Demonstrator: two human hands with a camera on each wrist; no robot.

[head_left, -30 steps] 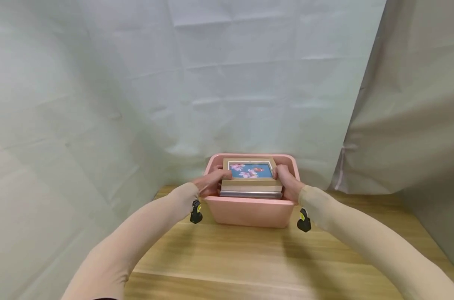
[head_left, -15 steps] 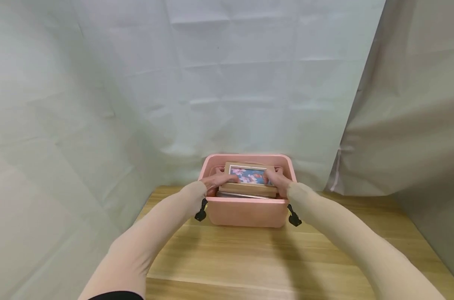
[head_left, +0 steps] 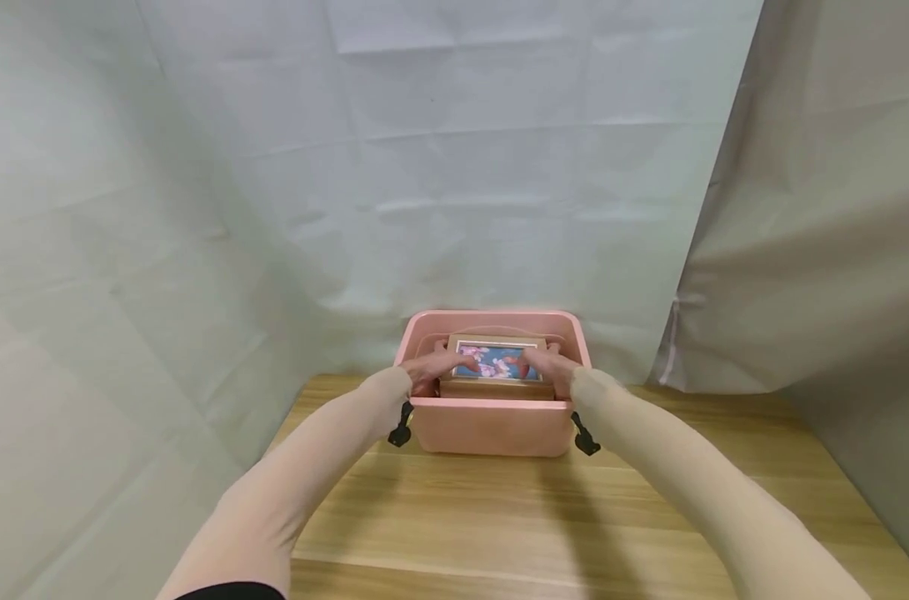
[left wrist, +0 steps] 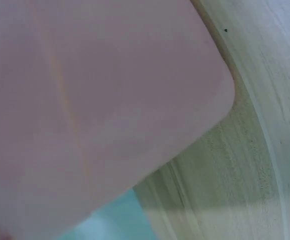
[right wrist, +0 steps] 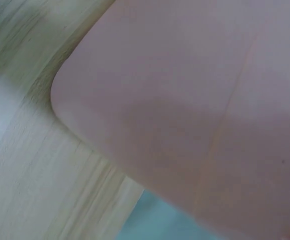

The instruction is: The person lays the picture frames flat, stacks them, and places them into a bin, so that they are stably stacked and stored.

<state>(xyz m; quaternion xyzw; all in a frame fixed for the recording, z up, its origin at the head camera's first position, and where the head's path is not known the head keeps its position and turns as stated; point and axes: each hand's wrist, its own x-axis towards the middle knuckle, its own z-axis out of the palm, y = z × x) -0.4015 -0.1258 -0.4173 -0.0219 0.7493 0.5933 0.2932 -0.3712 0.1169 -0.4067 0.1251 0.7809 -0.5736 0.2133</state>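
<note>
A wooden picture frame [head_left: 496, 389] with pink blossoms on blue lies face up inside a pink plastic bin [head_left: 491, 430]. My left hand [head_left: 428, 367] holds its left end, thumb over the top and fingers down the side. At the opposite end my right hand [head_left: 551, 367] grips it the same way, thumb reaching over the picture. The bin's front wall hides whatever lies below the frame. Both wrist views are filled mostly by the bin's outer wall, and the hands' grip is out of sight there.
The bin stands on a wood-grain table [head_left: 454, 517], close against a pale hanging sheet [head_left: 469, 208] at the back. Another sheet [head_left: 124, 333] hangs along the left, and a greyish curtain [head_left: 814, 250] on the right.
Both hands have lowered the picture frame deeper into the bin, tilting it briefly. The silver-edged layer under it has dropped out of sight behind the front rim. The bin appears slightly further left.
</note>
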